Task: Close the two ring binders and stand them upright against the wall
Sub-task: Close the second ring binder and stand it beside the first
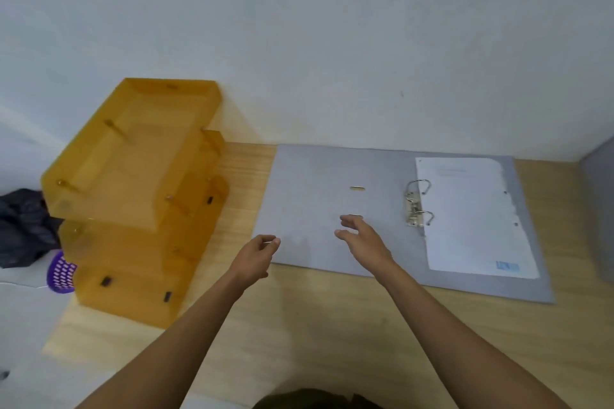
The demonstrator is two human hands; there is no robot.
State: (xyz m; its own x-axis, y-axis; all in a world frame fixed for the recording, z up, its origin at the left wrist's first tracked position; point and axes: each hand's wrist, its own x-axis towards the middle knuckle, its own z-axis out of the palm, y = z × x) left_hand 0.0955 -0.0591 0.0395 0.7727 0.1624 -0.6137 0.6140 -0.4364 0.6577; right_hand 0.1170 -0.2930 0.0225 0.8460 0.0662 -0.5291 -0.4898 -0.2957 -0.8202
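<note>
A grey ring binder [319, 176] lies wide open and flat on the wooden desk, its far edge at the white wall [332, 43]. Its metal rings [417, 202] sit in the middle, with white punched sheets [471, 216] on the right half. My left hand [257, 254] hovers at the near left edge of the open cover, fingers loosely curled, holding nothing. My right hand [360, 236] is spread open above the bare left cover, not gripping it. At the far right edge a grey upright surface [599, 209] shows, perhaps a second binder; I cannot tell.
A stack of orange translucent paper trays [133, 192] stands left of the binder against the wall. Beyond the desk's left edge are a purple perforated basket [61, 272] and a dark bag [23, 229]. Bare wooden desk [315, 325] lies in front of the binder.
</note>
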